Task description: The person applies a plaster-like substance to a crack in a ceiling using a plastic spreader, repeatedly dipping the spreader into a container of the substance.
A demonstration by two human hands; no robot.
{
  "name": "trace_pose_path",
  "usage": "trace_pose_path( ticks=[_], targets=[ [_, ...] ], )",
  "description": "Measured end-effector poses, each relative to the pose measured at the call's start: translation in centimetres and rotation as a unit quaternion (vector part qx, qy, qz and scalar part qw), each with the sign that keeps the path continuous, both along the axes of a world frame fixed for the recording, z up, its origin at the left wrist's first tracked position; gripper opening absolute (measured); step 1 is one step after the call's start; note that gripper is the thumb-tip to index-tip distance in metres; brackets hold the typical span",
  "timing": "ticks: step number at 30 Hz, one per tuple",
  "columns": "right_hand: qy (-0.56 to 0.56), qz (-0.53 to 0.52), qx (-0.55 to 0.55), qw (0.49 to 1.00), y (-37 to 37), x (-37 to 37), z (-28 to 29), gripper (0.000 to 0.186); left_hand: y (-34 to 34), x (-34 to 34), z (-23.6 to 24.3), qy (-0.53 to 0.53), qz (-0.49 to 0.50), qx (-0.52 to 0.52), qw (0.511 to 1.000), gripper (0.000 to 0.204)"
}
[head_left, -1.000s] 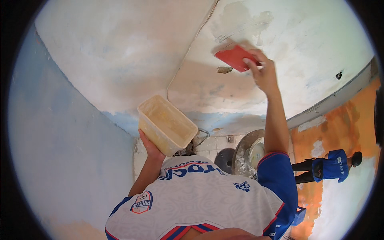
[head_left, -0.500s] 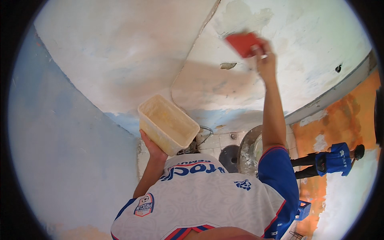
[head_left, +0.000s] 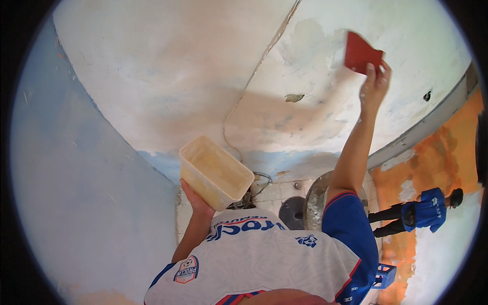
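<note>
By the patchy wall (head_left: 178, 61), the left hand (head_left: 199, 201) clasps a cream tub (head_left: 200, 182), the right hand (head_left: 374, 87) a red scraper (head_left: 361, 53).

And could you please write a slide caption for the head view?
Left hand holding a tub, right hand a red scraper before the patchy wall.

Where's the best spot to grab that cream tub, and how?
I'd hold the cream tub by its outer wall at the picture's lower left, coming from below with a spread palm, much as the left hand does. It's a deep box with no handle showing, and its open mouth faces the camera, so gripping outside should keep fingers out.
</note>
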State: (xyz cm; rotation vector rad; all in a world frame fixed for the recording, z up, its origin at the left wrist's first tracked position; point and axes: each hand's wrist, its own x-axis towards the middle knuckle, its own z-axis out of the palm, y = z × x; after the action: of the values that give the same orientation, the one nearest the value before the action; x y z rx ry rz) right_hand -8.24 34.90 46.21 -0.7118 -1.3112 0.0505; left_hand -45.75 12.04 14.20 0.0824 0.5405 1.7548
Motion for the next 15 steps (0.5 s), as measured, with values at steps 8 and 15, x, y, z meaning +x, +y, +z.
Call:
trace_pose_path(
  ticks=[8,15],
  targets=[
    [-0.257,-0.004,-0.136,0.957,-0.2,-4.9,-5.1,0.021,0.0,-0.8,-0.8,-0.007,0.004,0.031,0.999,0.078],
    [-0.111,-0.047,0.017,0.993,0.5,-1.3,-4.4,0.023,-0.1,-0.5,-0.1,0.009,0.02,0.04,0.999,0.078]
  ],
)
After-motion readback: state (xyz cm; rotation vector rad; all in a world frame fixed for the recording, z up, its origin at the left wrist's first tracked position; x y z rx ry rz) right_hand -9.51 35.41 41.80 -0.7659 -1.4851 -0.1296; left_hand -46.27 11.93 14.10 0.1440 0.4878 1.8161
